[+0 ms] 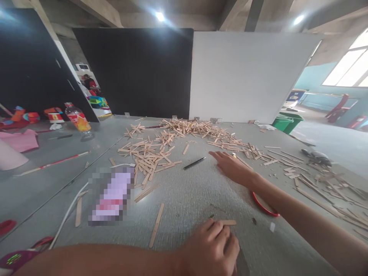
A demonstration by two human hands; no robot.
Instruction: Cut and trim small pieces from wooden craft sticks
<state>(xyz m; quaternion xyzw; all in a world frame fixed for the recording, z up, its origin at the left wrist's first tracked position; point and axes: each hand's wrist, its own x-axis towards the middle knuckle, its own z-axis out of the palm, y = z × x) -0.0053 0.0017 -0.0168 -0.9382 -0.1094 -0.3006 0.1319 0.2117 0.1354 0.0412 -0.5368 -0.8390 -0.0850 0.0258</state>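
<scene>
My left hand (211,249) rests at the near edge of the grey table (186,199), fingers curled over a short wooden stick piece (228,222). My right hand (231,165) reaches forward over the table, fingers stretched flat and apart, holding nothing. A black pen (194,163) lies just left of its fingertips. Behind them sprawls a big heap of wooden craft sticks (172,140). One long stick (156,225) lies near my left hand.
A red ring (263,207) lies under my right forearm. A pixelated pink packet (113,195), a white cable (69,212) and a plastic bottle (77,119) are on the left. Stick scraps (322,180) litter the right. Black and white boards (244,74) stand behind.
</scene>
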